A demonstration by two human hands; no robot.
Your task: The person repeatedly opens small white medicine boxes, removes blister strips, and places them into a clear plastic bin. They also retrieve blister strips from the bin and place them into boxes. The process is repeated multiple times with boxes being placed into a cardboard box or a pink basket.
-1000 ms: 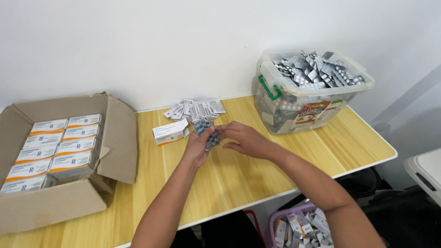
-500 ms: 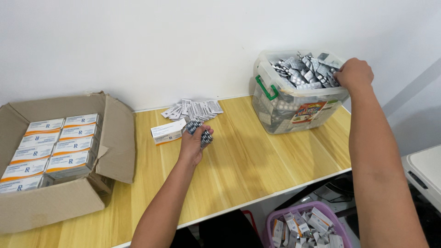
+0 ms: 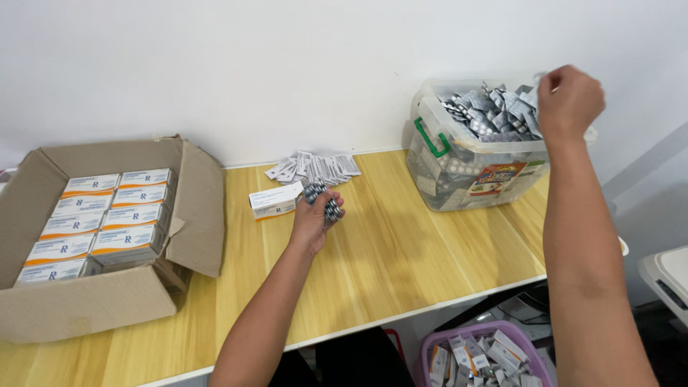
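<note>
My left hand (image 3: 313, 218) rests on the wooden table (image 3: 401, 251) and grips a stack of silver blister packs (image 3: 324, 202), just right of a small white-and-orange medicine box (image 3: 276, 200). Behind it lies a fan of folded paper leaflets (image 3: 313, 166). My right hand (image 3: 570, 99) is raised over the clear plastic bin (image 3: 469, 168) at the back right, fingers closed on a blister pack (image 3: 534, 80) lifted from the heap of silver blister packs (image 3: 484, 111) that fills the bin.
An open cardboard carton (image 3: 107, 287) at the left holds rows of white-and-orange medicine boxes (image 3: 100, 222). A purple basket (image 3: 476, 355) with small boxes sits on the floor below the table's front edge. A white wall runs behind.
My right hand left the blister packs at my left hand, reached across to the bin, then lifted slightly with a blister pack. My left hand stayed in place with its stack.
</note>
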